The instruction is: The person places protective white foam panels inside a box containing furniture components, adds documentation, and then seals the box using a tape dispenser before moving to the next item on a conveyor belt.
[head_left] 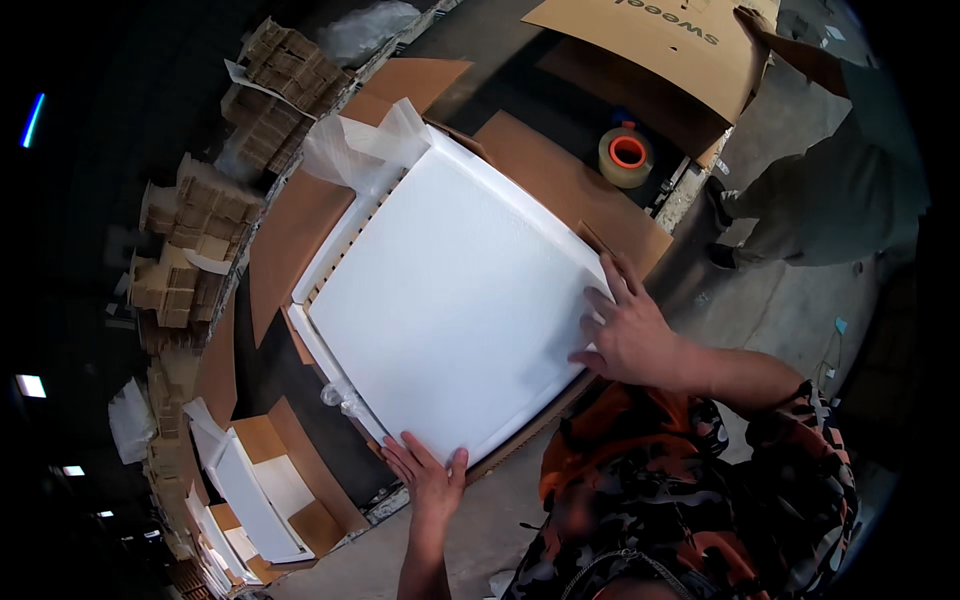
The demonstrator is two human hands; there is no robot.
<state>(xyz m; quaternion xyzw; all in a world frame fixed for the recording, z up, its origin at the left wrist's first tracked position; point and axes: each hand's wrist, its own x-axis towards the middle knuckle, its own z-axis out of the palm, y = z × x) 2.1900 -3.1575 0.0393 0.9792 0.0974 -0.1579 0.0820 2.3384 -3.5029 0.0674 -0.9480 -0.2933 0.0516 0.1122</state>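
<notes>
A large white flat panel [450, 290] lies in an opened cardboard box with brown flaps [300, 240] folded outward. White edging runs around it, and a row of light wooden-looking slats [358, 240] shows along its far left side. Clear plastic film [355, 150] bunches up at the far corner. My left hand [432, 482] touches the near left corner, thumb and fingers spread. At the right edge rests my right hand [635, 335], fingers apart and slightly bent over the panel's rim. Neither hand is closed around anything.
The box sits on a dark conveyor [290, 390]. Beyond it are a tape roll [612, 165] with an orange core and a cardboard box [650, 40] touched by another person [820, 180]. More opened boxes [285, 470] stand lower left; stacked cardboard pieces [205, 215] line the left side.
</notes>
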